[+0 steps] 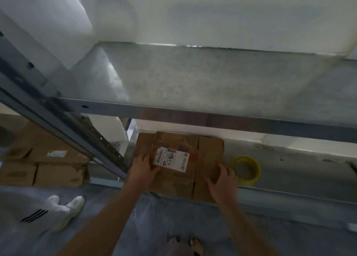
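Head view: left hand (pixel 144 167) and right hand (pixel 222 178) apart, spread flat on box (pixel 179 180); on shelf (pixel 289 165); tape (pixel 257 170) just beside.

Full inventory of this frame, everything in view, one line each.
flattened cardboard box: 1, brown, lower shelf, centre
shipping label: 1, white, on the cardboard
tape roll: 1, yellow, lower shelf, right of the cardboard
cartons: about 3, brown, stacked low at left
white box: 1, white, upper shelf, left
metal rack: 1, grey, two shelves visible
bystander's legs: 2, white trousers and shoes, floor at left
left hand: 1, rests on the cardboard beside the label
right hand: 1, rests on the cardboard's right edge
feet: 2, bottom edge
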`<state>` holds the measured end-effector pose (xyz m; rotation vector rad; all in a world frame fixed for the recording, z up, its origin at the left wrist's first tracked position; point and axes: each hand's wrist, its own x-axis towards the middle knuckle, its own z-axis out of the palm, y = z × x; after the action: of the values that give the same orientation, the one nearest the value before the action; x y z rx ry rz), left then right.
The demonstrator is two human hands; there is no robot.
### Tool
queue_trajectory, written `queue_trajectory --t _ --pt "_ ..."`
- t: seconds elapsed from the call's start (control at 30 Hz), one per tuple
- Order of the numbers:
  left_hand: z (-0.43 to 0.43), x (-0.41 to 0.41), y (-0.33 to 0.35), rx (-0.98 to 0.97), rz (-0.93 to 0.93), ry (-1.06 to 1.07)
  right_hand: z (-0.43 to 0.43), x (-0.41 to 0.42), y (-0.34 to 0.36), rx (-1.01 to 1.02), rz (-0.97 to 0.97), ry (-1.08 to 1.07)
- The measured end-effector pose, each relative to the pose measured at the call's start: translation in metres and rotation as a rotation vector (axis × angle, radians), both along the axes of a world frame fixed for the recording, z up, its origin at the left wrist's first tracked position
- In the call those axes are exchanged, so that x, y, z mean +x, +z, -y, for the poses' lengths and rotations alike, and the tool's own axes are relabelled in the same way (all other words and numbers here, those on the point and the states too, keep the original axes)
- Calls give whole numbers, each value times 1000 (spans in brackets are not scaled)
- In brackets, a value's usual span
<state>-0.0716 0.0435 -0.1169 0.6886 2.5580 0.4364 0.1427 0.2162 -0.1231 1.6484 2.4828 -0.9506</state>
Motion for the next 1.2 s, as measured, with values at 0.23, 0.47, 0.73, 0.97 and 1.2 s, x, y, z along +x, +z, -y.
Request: queue_trajectory --t 0.23,0.47,0.73,0.97,1.2 --pt "-3 8 14 311 289 130 -3 3 22 -164 -320 -163" --pt "-12 38 53 609 317 -95 -14 84 64 -145 -620 -150" --pt "-117 160 78 797 563 -209 -85 208 87 -104 -771 -276" --pt "-213 285 72 873 533 -189 -192 323 96 -120 -738 -274" --pt "-262 352 81 954 557 -50 -253 381 103 -347 -846 -257"
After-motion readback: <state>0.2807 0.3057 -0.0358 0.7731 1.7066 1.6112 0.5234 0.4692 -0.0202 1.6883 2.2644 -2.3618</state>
